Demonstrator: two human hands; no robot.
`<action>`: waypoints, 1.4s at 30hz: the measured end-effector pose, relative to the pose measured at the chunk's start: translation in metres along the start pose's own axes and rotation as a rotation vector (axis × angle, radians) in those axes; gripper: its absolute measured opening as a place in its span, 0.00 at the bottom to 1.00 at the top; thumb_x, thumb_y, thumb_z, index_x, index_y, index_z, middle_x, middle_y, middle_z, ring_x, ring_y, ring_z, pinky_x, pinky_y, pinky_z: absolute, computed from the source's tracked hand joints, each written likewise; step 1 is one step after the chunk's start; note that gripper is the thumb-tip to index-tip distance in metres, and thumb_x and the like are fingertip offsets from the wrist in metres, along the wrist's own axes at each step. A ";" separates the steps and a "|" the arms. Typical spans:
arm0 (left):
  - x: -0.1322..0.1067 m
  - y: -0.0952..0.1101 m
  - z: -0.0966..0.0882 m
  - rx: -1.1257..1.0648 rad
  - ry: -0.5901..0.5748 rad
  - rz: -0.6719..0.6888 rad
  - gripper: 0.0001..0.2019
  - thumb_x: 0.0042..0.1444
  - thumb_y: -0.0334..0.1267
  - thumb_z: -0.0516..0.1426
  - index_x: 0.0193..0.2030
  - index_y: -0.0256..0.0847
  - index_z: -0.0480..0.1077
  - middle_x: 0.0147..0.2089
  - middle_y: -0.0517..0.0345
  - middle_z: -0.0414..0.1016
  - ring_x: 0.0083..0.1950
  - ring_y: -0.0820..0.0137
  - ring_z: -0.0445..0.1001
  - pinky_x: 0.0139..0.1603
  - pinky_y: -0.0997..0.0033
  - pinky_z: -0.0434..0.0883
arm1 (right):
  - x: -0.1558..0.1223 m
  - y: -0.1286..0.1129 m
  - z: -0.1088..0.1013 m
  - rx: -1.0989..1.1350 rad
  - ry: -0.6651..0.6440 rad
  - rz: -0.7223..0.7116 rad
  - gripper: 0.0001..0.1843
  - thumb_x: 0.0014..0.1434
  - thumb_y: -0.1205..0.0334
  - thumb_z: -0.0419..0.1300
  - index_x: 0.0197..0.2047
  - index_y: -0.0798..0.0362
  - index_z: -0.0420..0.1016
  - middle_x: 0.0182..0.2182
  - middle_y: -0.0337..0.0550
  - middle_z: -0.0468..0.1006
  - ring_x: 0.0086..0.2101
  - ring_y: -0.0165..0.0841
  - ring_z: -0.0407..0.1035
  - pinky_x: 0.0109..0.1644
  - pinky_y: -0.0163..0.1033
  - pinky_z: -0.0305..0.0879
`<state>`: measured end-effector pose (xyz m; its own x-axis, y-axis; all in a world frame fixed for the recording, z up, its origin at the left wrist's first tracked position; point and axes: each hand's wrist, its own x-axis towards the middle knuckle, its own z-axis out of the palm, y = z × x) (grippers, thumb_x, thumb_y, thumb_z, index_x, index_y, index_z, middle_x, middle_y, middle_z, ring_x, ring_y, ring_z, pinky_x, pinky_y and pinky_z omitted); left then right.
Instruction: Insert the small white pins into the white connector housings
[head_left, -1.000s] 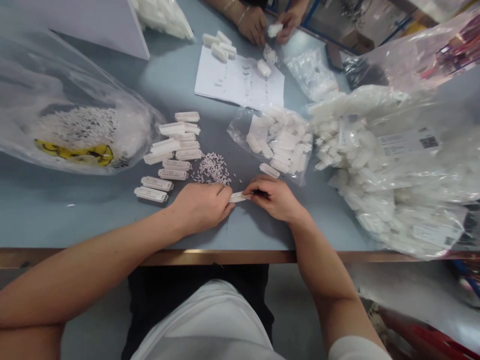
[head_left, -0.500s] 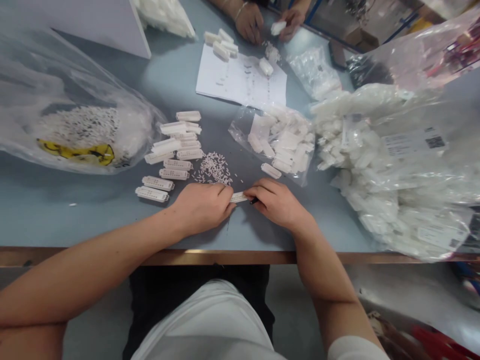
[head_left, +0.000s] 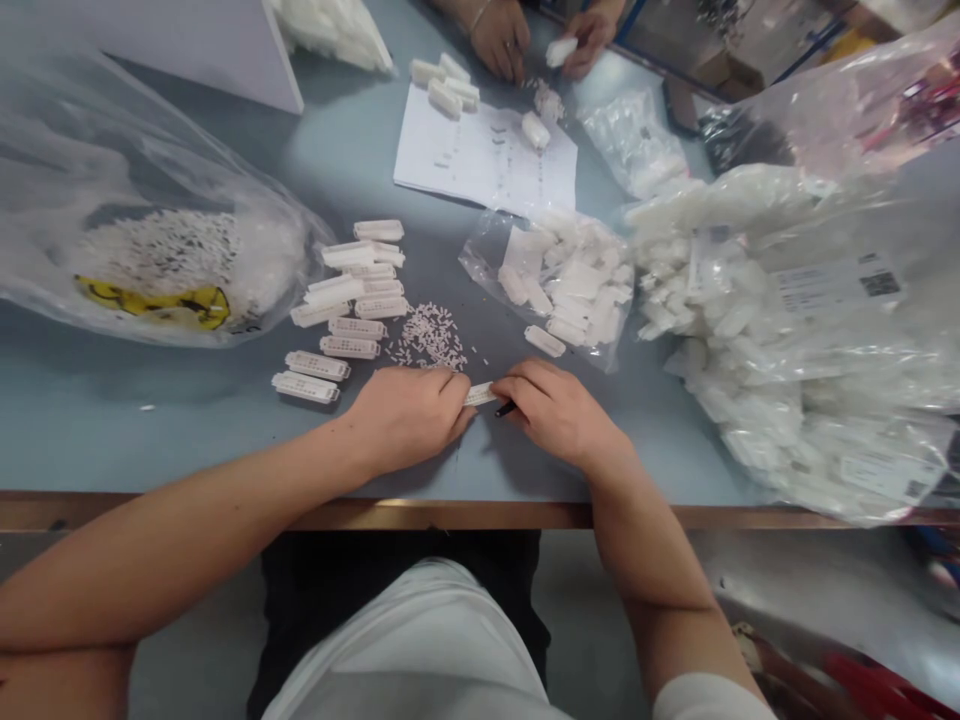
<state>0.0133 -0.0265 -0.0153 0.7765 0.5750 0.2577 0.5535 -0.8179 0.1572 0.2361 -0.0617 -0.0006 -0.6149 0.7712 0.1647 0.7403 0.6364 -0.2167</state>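
Observation:
Between my two hands, close above the table, lies a white slotted plastic connector housing (head_left: 480,394). My left hand (head_left: 411,415) is closed on its left end, the fingers curled over it. My right hand (head_left: 559,408) is closed too, with fingertips at the housing's right end and a short dark pen-like tool (head_left: 507,408) sticking out from under the fingers. Just beyond my left hand is a loose heap of tiny white pins (head_left: 429,336). Several similar white housings (head_left: 306,387) lie in a staggered stack left of the heap.
An opened clear bag of white parts (head_left: 581,290) lies ahead, one loose housing (head_left: 544,341) beside it. Large plastic bags (head_left: 810,350) fill the right; a bag of small pieces (head_left: 172,260) is at left. Across the table, another person's hands (head_left: 501,40) work near printed paper (head_left: 480,150).
My hands stay on the housing with hardly any movement. The dark tool's tip has shifted slightly to the left and down. The whole view has drifted a little.

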 end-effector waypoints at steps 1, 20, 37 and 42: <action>0.000 0.000 0.000 -0.008 0.004 -0.002 0.15 0.63 0.45 0.50 0.32 0.37 0.70 0.26 0.54 0.72 0.27 0.66 0.72 0.22 0.69 0.56 | 0.000 -0.001 0.000 -0.011 -0.015 0.000 0.10 0.63 0.69 0.51 0.42 0.55 0.73 0.36 0.49 0.75 0.37 0.38 0.66 0.42 0.44 0.66; 0.001 0.001 -0.003 0.034 -0.041 -0.048 0.17 0.63 0.46 0.49 0.33 0.37 0.71 0.25 0.53 0.72 0.27 0.65 0.72 0.23 0.69 0.58 | -0.004 0.000 -0.008 -0.090 0.051 0.004 0.15 0.60 0.69 0.54 0.48 0.54 0.76 0.33 0.47 0.77 0.34 0.36 0.68 0.39 0.42 0.65; 0.002 0.002 -0.002 -0.035 -0.073 -0.060 0.16 0.62 0.45 0.50 0.34 0.36 0.72 0.27 0.50 0.73 0.27 0.64 0.74 0.23 0.70 0.59 | 0.028 0.020 0.016 0.190 0.043 0.215 0.10 0.61 0.71 0.54 0.39 0.52 0.75 0.37 0.45 0.75 0.39 0.35 0.68 0.44 0.38 0.63; 0.004 0.001 -0.006 0.022 -0.102 -0.063 0.16 0.62 0.45 0.50 0.34 0.36 0.72 0.27 0.50 0.74 0.28 0.63 0.74 0.22 0.70 0.58 | 0.033 0.020 0.021 0.103 0.004 0.260 0.08 0.64 0.69 0.53 0.40 0.54 0.73 0.36 0.47 0.73 0.38 0.36 0.67 0.43 0.39 0.62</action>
<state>0.0153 -0.0254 -0.0084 0.7657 0.6256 0.1493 0.6081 -0.7798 0.1487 0.2250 -0.0241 -0.0202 -0.4069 0.9086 0.0941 0.8413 0.4129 -0.3488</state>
